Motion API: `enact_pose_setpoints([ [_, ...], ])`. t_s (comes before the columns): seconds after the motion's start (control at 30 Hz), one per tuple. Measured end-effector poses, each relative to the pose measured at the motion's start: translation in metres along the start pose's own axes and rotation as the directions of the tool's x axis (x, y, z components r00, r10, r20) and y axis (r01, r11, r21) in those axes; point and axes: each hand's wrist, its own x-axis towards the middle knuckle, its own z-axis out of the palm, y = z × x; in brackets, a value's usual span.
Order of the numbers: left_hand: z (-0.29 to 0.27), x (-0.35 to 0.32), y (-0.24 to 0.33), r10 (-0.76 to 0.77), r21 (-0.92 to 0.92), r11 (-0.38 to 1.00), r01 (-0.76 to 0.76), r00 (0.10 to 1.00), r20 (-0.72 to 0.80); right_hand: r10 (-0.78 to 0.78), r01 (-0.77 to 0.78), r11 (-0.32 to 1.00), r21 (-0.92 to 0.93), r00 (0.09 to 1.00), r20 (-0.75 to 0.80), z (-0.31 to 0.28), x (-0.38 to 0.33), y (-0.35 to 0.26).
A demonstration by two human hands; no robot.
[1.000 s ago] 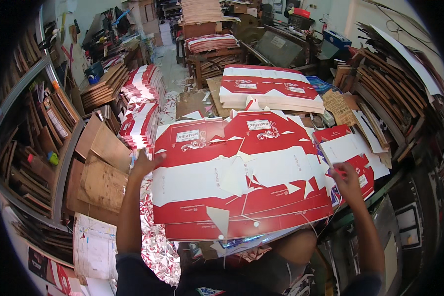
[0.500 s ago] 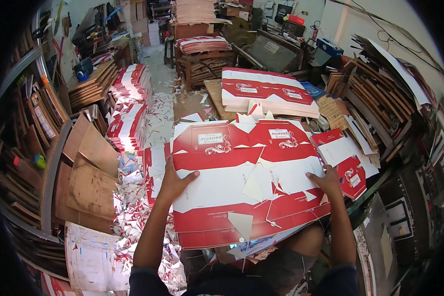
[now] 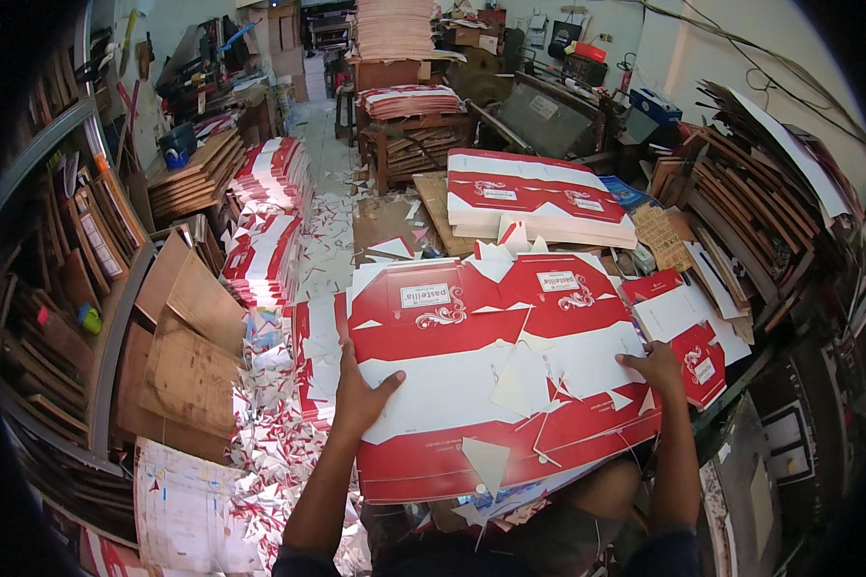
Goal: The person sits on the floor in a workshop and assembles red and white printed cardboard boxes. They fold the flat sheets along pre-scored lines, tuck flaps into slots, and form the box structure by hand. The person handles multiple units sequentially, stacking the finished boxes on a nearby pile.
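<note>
Before me lies a stack of red and white printed cardboard sheets [image 3: 443,385], with slits and cut outlines for boxes. My left hand [image 3: 364,396] grips its left edge, thumb on top and fingers mostly hidden. At the right edge my right hand [image 3: 656,375] is closed in the same way, its thumb over the top sheet. Loose pale offcuts lie on the stack, among them a triangular scrap [image 3: 486,464] near the front edge. Several folded scraps [image 3: 510,240] stick up at the far edge. More printed sheets [image 3: 698,361] lie just beyond my right hand.
A thick pile of printed sheets [image 3: 539,197] sits behind the stack. Bundled sheets [image 3: 265,250] and heaped paper scraps [image 3: 279,462] cover floor at left. Wooden boards [image 3: 192,356] lean beside a metal-framed shelf [image 3: 115,385]. Stacked boards [image 3: 741,202] and a machine [image 3: 544,111] stand at right.
The whole scene has shifted down and slightly right in the picture. Both hands keep their hold on the stack's edges, and the scraps on top lie much as before.
</note>
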Motion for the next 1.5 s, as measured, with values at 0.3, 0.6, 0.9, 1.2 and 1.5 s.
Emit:
enact_pose_setpoints([
  [0.3, -0.003, -0.003, 0.008, -0.067, -0.086, 0.994, 0.069, 0.997, 0.029, 0.020, -0.087, 0.962, 0.259, 0.968, 0.250, -0.047, 0.021, -0.030],
  [0.6, -0.010, -0.002, 0.007, -0.089, -0.204, 0.974, 0.095, 0.995, 0.038, -0.361, 0.282, 0.755, 0.592, 0.932, 0.015, -0.090, -0.040, -0.089],
  [0.9, -0.078, -0.028, 0.030, -0.156, -0.781, 0.611, 0.131, 0.987, 0.043, -0.474, 0.651, 0.565, 0.507, 0.759, -0.447, -0.131, -0.120, -0.022],
  [1.2, -0.169, -0.034, 0.143, 0.192, -0.459, 0.818, -0.348, 0.916, -0.353, -0.328, 0.564, 0.403, 0.721, 0.824, -0.461, -0.073, -0.097, -0.020],
  [1.5, -0.136, -0.073, 0.140, 0.303, -0.283, 0.873, -0.397, 0.897, -0.322, -0.175, 0.520, 0.402, 0.754, 0.852, -0.494, -0.028, -0.142, -0.047],
])
